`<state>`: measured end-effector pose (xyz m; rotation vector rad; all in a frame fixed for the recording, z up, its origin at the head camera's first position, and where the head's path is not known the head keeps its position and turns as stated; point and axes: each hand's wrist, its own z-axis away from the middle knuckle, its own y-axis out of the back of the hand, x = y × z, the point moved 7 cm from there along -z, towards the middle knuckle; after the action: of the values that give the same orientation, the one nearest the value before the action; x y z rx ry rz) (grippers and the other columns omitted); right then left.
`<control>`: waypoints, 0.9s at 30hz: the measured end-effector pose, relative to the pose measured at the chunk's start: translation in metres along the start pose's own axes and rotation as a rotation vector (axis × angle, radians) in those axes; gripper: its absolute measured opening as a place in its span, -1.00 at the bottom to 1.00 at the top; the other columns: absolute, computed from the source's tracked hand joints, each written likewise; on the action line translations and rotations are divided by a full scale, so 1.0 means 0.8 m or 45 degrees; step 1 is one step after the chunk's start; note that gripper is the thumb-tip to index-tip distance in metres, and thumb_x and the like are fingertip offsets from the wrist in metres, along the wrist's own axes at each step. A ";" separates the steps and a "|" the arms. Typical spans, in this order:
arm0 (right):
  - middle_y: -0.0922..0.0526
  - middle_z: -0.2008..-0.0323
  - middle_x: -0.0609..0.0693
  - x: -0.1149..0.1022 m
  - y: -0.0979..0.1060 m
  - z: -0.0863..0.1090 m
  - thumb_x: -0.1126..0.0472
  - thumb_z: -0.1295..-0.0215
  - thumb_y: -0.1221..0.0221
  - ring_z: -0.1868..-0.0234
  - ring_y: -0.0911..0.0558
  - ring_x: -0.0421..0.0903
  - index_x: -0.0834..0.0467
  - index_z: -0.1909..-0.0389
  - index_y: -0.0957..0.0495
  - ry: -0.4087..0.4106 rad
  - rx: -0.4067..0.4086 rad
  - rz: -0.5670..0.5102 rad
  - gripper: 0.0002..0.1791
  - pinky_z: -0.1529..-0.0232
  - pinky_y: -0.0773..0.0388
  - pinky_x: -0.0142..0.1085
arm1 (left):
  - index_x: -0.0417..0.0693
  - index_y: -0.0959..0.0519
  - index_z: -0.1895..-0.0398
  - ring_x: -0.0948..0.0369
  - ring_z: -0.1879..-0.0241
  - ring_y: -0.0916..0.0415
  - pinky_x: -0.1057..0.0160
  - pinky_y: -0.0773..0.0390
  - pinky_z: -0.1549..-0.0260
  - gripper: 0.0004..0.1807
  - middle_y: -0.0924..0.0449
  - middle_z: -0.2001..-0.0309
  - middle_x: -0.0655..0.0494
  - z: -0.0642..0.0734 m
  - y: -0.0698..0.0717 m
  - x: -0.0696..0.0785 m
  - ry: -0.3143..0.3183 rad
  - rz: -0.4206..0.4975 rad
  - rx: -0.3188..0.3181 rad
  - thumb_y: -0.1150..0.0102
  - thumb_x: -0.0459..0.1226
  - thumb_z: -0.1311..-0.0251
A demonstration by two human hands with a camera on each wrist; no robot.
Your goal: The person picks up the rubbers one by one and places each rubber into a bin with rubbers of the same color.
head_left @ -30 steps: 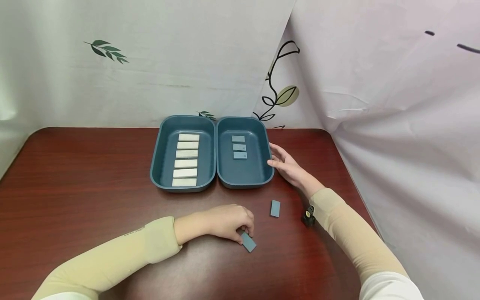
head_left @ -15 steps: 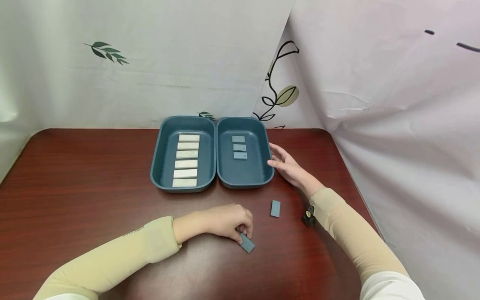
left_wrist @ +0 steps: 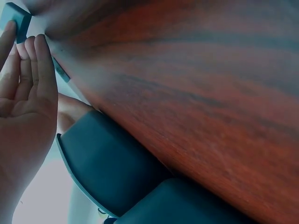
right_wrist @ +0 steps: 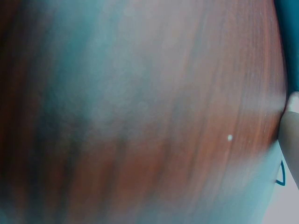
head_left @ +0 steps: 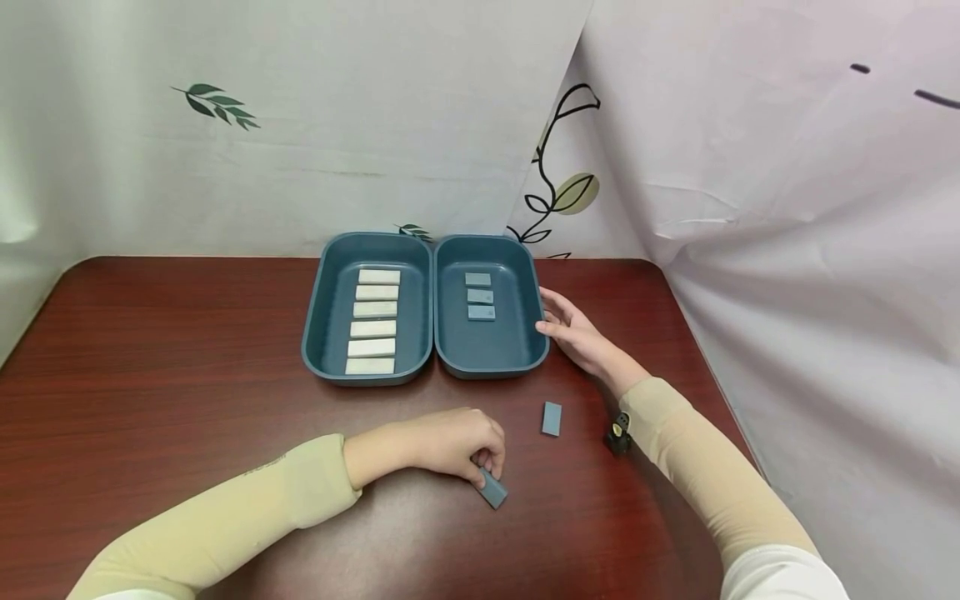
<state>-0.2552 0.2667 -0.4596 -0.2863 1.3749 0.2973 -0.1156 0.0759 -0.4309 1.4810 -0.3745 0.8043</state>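
Note:
My left hand [head_left: 459, 442] pinches one end of a small grey-blue rectangular block [head_left: 494, 490] low over the front middle of the table. In the left wrist view, thumb and fingertips meet at this block [left_wrist: 17, 19]. Beside the right-hand blue tray [head_left: 491, 370], my right hand [head_left: 573, 331] rests against the outer wall, thumb at the rim and fingers extended along the side. Only part of that hand [right_wrist: 292, 130] shows in the right wrist view. Another grey-blue block [head_left: 552, 419] lies on the table between the two hands.
Three grey-blue blocks [head_left: 480, 297] lie in a column inside the right tray. Adjoining it, a left blue tray [head_left: 309, 346] holds several longer white blocks [head_left: 374, 310] in a column. White patterned cloth [head_left: 337, 125] hangs behind the dark red wooden table [head_left: 187, 358].
The pinched block has shifted slightly left and toward the front edge, with its angle changed a little. My right hand and the trays stay in place.

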 end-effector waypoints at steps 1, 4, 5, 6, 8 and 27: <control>-0.04 -0.69 0.20 0.001 0.000 0.000 0.37 -0.60 -0.05 -0.51 -0.35 -0.10 0.12 -0.72 0.07 0.000 0.000 -0.002 -0.20 -0.31 -0.48 -0.47 | 0.09 -0.75 0.36 0.51 0.39 -0.43 0.61 -0.47 0.33 -0.83 -0.60 0.37 0.33 0.000 0.000 0.000 0.004 -0.002 0.001 -0.62 -0.32 -0.10; -0.04 -0.69 0.21 0.002 0.000 -0.001 0.39 -0.60 -0.04 -0.48 -0.37 -0.15 0.13 -0.72 0.07 0.000 0.000 -0.010 -0.20 -0.30 -0.49 -0.49 | 0.10 -0.75 0.38 0.53 0.41 -0.43 0.60 -0.48 0.34 -0.82 -0.60 0.40 0.36 0.002 0.003 0.000 0.021 -0.010 0.003 -0.64 -0.31 -0.08; -0.04 -0.69 0.22 0.002 0.000 -0.001 0.40 -0.60 -0.03 -0.47 -0.38 -0.16 0.13 -0.72 0.07 0.000 0.000 -0.013 -0.21 -0.30 -0.49 -0.49 | 0.11 -0.75 0.39 0.54 0.42 -0.43 0.60 -0.48 0.34 -0.81 -0.60 0.41 0.37 0.003 0.004 0.000 0.029 -0.014 0.002 -0.64 -0.31 -0.08; -0.04 -0.69 0.22 0.002 0.000 -0.001 0.40 -0.60 -0.03 -0.47 -0.38 -0.17 0.14 -0.72 0.07 0.001 -0.001 -0.012 -0.21 -0.30 -0.49 -0.49 | 0.11 -0.75 0.40 0.55 0.43 -0.44 0.60 -0.49 0.35 -0.81 -0.61 0.42 0.38 0.003 0.005 -0.001 0.037 -0.013 0.001 -0.65 -0.31 -0.07; -0.03 -0.69 0.22 0.001 0.000 -0.001 0.40 -0.60 -0.02 -0.48 -0.37 -0.16 0.14 -0.72 0.07 -0.001 -0.001 -0.016 -0.21 -0.30 -0.49 -0.49 | 0.12 -0.75 0.40 0.56 0.44 -0.44 0.59 -0.51 0.36 -0.80 -0.62 0.44 0.39 0.005 0.009 -0.001 0.054 -0.003 0.000 -0.65 -0.31 -0.07; -0.02 -0.70 0.18 -0.002 -0.002 0.001 0.38 -0.58 -0.05 -0.68 -0.12 0.16 0.11 -0.73 0.09 -0.011 0.001 0.000 -0.18 -0.35 -0.42 -0.45 | -0.04 -0.83 0.24 0.46 0.41 -0.62 0.41 -0.73 0.28 -0.88 -0.80 0.33 0.19 0.019 0.107 -0.019 0.120 0.300 0.329 -0.59 -0.34 -0.16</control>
<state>-0.2540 0.2656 -0.4582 -0.2841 1.3662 0.2981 -0.1800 0.0493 -0.3773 1.6503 -0.3892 1.1407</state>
